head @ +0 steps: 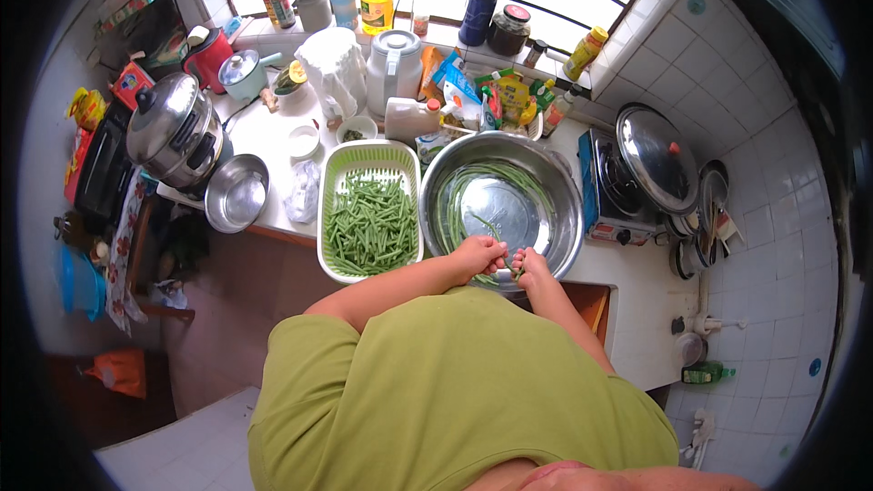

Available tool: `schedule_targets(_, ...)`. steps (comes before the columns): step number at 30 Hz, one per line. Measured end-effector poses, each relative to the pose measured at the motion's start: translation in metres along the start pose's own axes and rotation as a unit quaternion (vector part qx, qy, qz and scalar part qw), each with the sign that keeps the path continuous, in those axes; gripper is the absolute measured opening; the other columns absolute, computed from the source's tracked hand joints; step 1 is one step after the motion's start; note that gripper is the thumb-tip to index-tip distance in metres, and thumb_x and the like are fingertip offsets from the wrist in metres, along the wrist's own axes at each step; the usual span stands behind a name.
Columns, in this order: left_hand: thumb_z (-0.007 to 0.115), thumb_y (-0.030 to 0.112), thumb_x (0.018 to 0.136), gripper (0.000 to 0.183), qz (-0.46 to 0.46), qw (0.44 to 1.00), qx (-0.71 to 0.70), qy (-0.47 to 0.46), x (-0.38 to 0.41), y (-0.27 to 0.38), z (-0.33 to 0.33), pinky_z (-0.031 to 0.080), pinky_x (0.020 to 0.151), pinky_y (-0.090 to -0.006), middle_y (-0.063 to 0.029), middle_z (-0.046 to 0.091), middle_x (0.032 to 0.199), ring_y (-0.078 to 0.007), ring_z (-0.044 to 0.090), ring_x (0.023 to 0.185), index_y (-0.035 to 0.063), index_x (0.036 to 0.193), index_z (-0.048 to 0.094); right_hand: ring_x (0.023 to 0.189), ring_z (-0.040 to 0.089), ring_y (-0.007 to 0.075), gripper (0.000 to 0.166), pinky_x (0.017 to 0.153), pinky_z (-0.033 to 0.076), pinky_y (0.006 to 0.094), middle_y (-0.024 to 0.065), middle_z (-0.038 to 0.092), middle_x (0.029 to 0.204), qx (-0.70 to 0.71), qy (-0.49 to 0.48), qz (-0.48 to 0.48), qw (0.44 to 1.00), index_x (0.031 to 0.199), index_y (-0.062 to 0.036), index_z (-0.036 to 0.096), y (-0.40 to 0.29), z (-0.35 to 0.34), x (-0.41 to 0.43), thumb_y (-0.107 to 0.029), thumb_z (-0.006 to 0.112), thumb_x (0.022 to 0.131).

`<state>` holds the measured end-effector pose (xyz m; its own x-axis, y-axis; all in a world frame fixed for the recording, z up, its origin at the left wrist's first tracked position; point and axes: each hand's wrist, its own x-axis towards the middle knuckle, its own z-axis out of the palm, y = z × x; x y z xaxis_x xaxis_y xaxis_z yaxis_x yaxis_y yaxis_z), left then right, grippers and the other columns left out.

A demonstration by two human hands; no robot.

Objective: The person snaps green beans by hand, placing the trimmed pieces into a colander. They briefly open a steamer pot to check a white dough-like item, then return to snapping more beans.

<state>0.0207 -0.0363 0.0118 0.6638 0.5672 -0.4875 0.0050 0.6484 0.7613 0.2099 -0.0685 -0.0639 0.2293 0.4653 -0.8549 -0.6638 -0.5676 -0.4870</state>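
Note:
My left hand [483, 256] pinches a long green bean [487, 224] above the near side of a large steel basin [571, 218]. Close beside it on the right, my right hand [530, 267] is closed around the lower part of green bean, its fingers partly hidden. Long whole beans [450, 208] lie curved along the basin's inner wall, in what looks like water. Touching or nearly touching the basin on the left is a white and green plastic basket [326, 184], holding a heap of short bean pieces [372, 225].
A plastic jug [411, 117] and seasoning packets [508, 99] stand behind the basin. At the right is a portable gas stove [617, 218] with a large lidded pan [658, 157]. Left are an empty steel bowl [237, 193], a plastic bag [303, 191] and a steamer pot [174, 129].

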Motion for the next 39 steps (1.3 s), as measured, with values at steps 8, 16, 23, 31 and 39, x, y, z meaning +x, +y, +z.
schedule_targets(8, 0.054, 0.025, 0.090, 0.021, 0.026, 0.997, -0.062, 0.034, -0.003, 0.001, -0.005, 0.030, 0.040, -0.0172, 0.0043, 0.048, 0.059, -0.0037, 0.040, 0.046, 0.0063, 0.097, 0.061, 0.060, 0.044, 0.0094, 0.016, 0.054, 0.037, 0.0225, -0.0014, 0.051, 0.072, -0.204, -0.328, -0.054, 0.921, 0.092, -0.0053, 0.053, -0.014, 0.035, -0.101, -0.020, 0.049, 0.089)
schedule_targets(16, 0.053, 0.026, 0.090, 0.020, 0.000, 0.984, -0.173, 0.044, 0.005, 0.000, -0.028, 0.036, 0.044, -0.0193, 0.0027, 0.049, 0.061, -0.0057, 0.043, 0.049, 0.0070, 0.083, 0.055, 0.047, 0.040, 0.0086, 0.007, 0.043, 0.031, 0.0216, -0.0003, 0.046, 0.060, -0.379, -0.303, -0.054, 0.873, 0.080, -0.0056, 0.049, -0.011, 0.023, -0.107, -0.009, 0.045, 0.083)
schedule_targets(23, 0.049, 0.025, 0.092, 0.023, 0.095, 0.993, 0.066, -0.014, -0.002, 0.001, -0.001, 0.042, 0.055, -0.0219, -0.0012, 0.058, 0.071, -0.0083, 0.051, 0.059, 0.0039, 0.090, 0.058, 0.042, 0.035, 0.0101, 0.012, 0.038, 0.027, 0.0242, -0.0003, 0.044, 0.057, 0.047, -0.052, 0.006, 0.997, 0.077, -0.0090, 0.046, -0.002, 0.012, -0.026, -0.015, 0.040, 0.084)
schedule_targets(31, 0.049, 0.022, 0.092, 0.022, 0.090, 0.995, 0.046, -0.017, -0.010, 0.003, -0.005, 0.040, 0.050, -0.0199, 0.0016, 0.055, 0.066, -0.0059, 0.048, 0.055, 0.0039, 0.095, 0.061, 0.062, 0.052, 0.0122, 0.017, 0.052, 0.042, 0.0235, 0.0038, 0.058, 0.080, -0.155, -0.367, -0.055, 0.916, 0.094, -0.0054, 0.054, -0.016, 0.029, -0.088, -0.018, 0.044, 0.088)
schedule_targets(39, 0.057, 0.021, 0.088, 0.025, 0.122, 0.988, 0.017, 0.092, -0.018, 0.011, -0.012, 0.036, 0.046, -0.0192, 0.0018, 0.054, 0.064, -0.0045, 0.046, 0.051, 0.0024, 0.104, 0.060, 0.057, 0.047, 0.0101, 0.006, 0.051, 0.039, 0.0232, 0.0010, 0.053, 0.069, -0.360, -0.315, -0.155, 0.864, 0.084, -0.0065, 0.052, -0.009, 0.035, -0.100, -0.012, 0.048, 0.085)
